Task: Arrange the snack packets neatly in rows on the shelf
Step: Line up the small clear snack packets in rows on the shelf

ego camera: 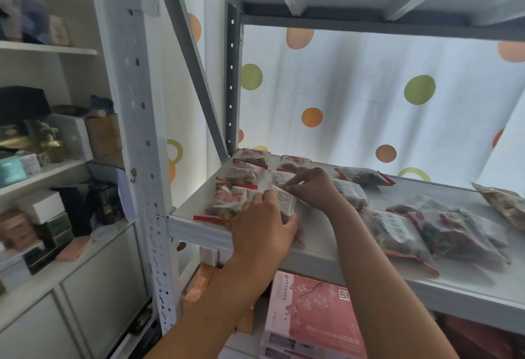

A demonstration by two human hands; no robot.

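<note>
Head view of a white metal shelf during the arranging of snack packets. Both hands work on one packet near the shelf's front-left corner, just right of a column of packets already laid label-up along the left edge, the nearest being the front packet. The left hand grips the near end of the packet, its fingers curled over the top and the thumb along the right side; the right hand pinches the far upper edge between narrow fingertips. The packet thus lies between the two hands, partly hidden under the left palm, with its printed white back panel facing up, unlike the red-lettered faces in the left column. Judged from this, the step in hand is seating the packet as the front member of a second column. To do it well, the packet probably wants turning label-up, its long edges squared parallel to the front packet without overlapping it, and its near end aligned with the shelf's front edge; both hands should release only once it lies flat. Loose packets remain scattered toward the right part of the shelf, some overlapping, so much of the task appears undone. Pink boxes stand on the level below.
</note>
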